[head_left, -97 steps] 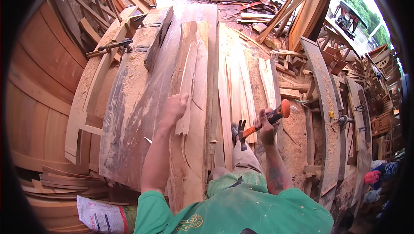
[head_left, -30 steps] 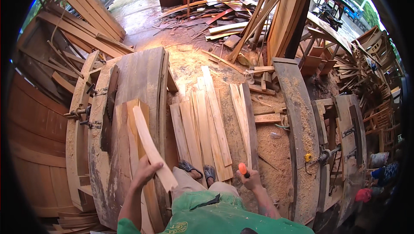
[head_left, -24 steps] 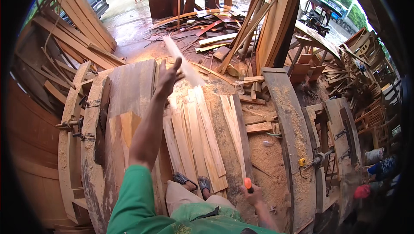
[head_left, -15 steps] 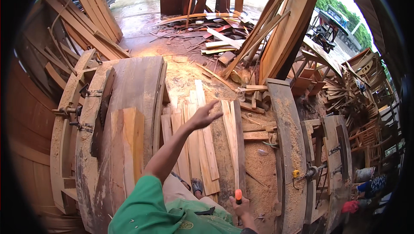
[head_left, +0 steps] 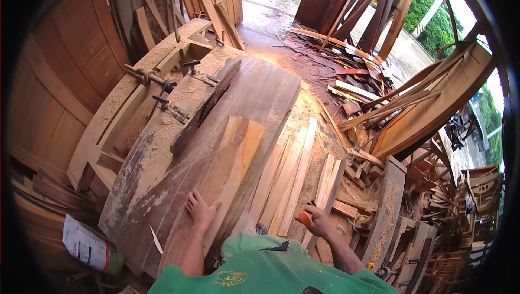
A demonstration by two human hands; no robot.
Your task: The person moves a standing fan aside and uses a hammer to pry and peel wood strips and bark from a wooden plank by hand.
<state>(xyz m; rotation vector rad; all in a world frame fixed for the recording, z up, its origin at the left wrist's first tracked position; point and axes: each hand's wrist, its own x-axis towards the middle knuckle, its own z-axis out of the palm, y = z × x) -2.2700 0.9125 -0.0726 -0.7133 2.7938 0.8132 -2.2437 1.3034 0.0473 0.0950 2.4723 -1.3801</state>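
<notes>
My left hand (head_left: pixel 201 209) lies on a long, thick piece of timber (head_left: pixel 230 156), its fingers spread and holding nothing. The timber rests on a broad, dusty, dark wooden bench top (head_left: pixel 260 99). Lower right of centre, my right hand (head_left: pixel 320 223) is closed round an orange-and-black handle (head_left: pixel 305 218). Only the handle's orange end shows clearly; the tool's kind is hidden. Between the bench and my right hand, several pale boards (head_left: pixel 287 172) lie side by side. Another pair of pale strips (head_left: pixel 326 177) is just beyond that hand.
Clamps (head_left: pixel 172 109) sit on the sawdust-covered machine table (head_left: pixel 146 169) at left. A white sack (head_left: pixel 89 244) stands lower left. A dusty plank (head_left: pixel 387 207) runs along the right. Heaped wood scraps (head_left: pixel 357 77) and leaning timbers (head_left: pixel 433 99) fill the far side. Two people are outside, far off.
My view has turned left toward the bench. My left hand has come down from the air over the pale boards onto the timber. My right hand still grips the handle, now tilted differently.
</notes>
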